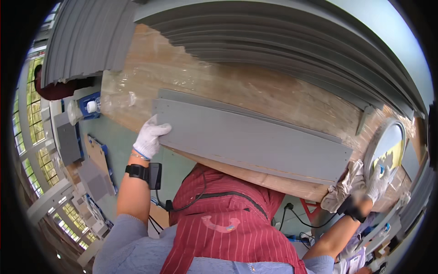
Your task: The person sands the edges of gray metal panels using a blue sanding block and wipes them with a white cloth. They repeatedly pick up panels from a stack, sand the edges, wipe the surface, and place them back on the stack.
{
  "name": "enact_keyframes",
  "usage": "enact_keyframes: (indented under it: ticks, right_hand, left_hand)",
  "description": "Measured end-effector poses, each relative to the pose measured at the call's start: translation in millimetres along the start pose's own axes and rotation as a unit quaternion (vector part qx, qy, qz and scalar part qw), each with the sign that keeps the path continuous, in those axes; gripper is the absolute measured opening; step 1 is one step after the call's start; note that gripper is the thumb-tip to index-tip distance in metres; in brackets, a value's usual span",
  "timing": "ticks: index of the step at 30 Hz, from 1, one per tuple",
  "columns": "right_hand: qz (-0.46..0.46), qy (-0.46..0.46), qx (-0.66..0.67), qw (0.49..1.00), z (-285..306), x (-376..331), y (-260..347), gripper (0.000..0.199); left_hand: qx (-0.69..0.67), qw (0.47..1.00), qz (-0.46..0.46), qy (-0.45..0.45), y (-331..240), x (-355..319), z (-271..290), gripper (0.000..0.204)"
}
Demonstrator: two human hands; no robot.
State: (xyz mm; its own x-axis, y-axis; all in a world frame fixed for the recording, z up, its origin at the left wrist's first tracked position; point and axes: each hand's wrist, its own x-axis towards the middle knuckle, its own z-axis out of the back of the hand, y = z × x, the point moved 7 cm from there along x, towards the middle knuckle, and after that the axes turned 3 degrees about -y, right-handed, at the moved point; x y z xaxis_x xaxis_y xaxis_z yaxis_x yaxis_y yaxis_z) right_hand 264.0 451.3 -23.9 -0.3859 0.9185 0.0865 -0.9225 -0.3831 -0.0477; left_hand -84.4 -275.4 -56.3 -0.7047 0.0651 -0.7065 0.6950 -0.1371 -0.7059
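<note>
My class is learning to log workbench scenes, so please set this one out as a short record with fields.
Left hand: gloved, at the left end of the front panel; firmness of grip unclear
Right hand: gloved, by the round tub; whether it holds anything is unclear
Front panel: grey, flat, overlapping another panel
Tub: yellow and grey inside
Beside right hand: crumpled cloth
Far side: stacked grey panels
Left of table: clear bottle, white cap
Surface: wooden table
Clothing: red striped apron
</note>
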Motion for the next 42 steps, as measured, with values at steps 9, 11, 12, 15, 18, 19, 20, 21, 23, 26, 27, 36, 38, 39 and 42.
enact_keyframes:
  ticks: [9, 11, 12, 15, 18, 19, 20, 21, 23, 26, 27, 36, 38, 39, 42]
  right_hand:
    - [0.09, 0.158, 0.433, 0.883, 44, -171, 219, 0.01]
    - [0.143, 0.223, 0.474, 0.839, 40, -227, 288, 0.007]
    - [0.222, 0.215, 0.414, 0.856, 49, -250, 325, 0.006]
    - [0.353, 0.151, 0.364, 0.848, 75, -306, 412, 0.006]
    - [0.384, 0.155, 0.308, 0.857, 75, -341, 471, 0.009]
    - [0.388, 0.152, 0.303, 0.857, 77, -349, 488, 0.01]
    - [0.397, 0.152, 0.3, 0.854, 78, -358, 502, 0.011]
    - [0.396, 0.156, 0.3, 0.854, 79, -364, 513, 0.012]
    - [0.392, 0.163, 0.296, 0.856, 79, -373, 527, 0.013]
    - [0.308, 0.222, 0.296, 0.877, 71, -369, 518, 0.015]
    - [0.295, 0.219, 0.303, 0.879, 72, -369, 516, 0.016]
    - [0.228, 0.157, 0.247, 0.929, 75, -362, 489, 0.014]
    - [0.163, 0.099, 0.24, 0.952, 66, -331, 429, 0.016]
    - [0.142, 0.069, 0.199, 0.967, 65, -314, 395, 0.016]
    - [0.083, 0.015, 0.113, 0.99, 52, -266, 278, 0.015]
  left_hand:
    - [-0.034, 0.999, 0.015, 0.033, 8, -1, 2, 0.053]
    - [-0.035, 0.998, 0.009, 0.058, 6, -1, -1, 0.055]
    - [-0.043, 0.997, 0.01, 0.07, 4, -2, -2, 0.058]
    - [-0.074, 0.995, 0.009, 0.068, 14, 2, 4, 0.054]
    - [-0.108, 0.991, 0.002, 0.078, 17, 4, -1, 0.048]
    - [-0.12, 0.989, -0.003, 0.085, 15, 4, -4, 0.047]
    - [-0.101, 0.991, -0.011, 0.085, 20, 6, -3, 0.046]
    - [-0.083, 0.993, -0.019, 0.085, 26, 9, -2, 0.045]
    - [-0.053, 0.989, -0.025, 0.137, 13, 6, -6, 0.044]
    - [-0.072, 0.987, -0.054, 0.134, 18, 10, -4, 0.042]
    - [-0.055, 0.99, -0.048, 0.124, 19, 9, -3, 0.042]
    - [-0.094, 0.984, -0.015, 0.149, 19, 10, -7, 0.039]
    - [-0.078, 0.987, -0.014, 0.139, 16, 10, -7, 0.04]
    - [-0.072, 0.987, -0.014, 0.14, 15, 10, -7, 0.041]
    - [-0.118, 0.984, -0.002, 0.137, 12, 5, -5, 0.047]
